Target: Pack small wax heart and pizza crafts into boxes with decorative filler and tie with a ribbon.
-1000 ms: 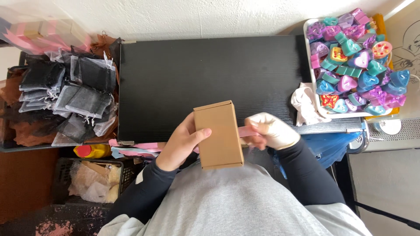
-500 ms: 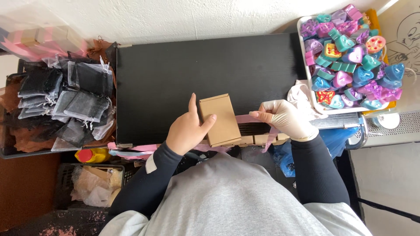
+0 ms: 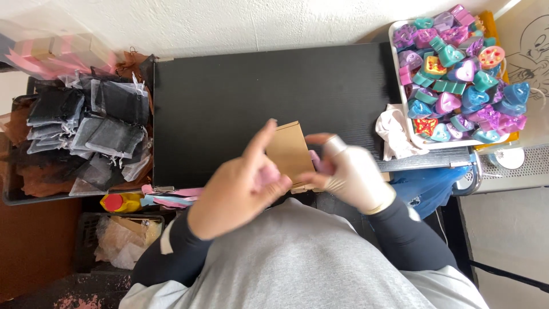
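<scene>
Your bare left hand and gloved right hand both grip a small brown cardboard box at the near edge of the black table. A white tray of coloured soaps sits at the table's right edge.

Was a black tabletop, mostly bare out past the left hand. Had a white tray of colourful little shapes sitting way off beyond the right hand, at the far right edge, with a pale crumpled cloth right beside that tray.
</scene>
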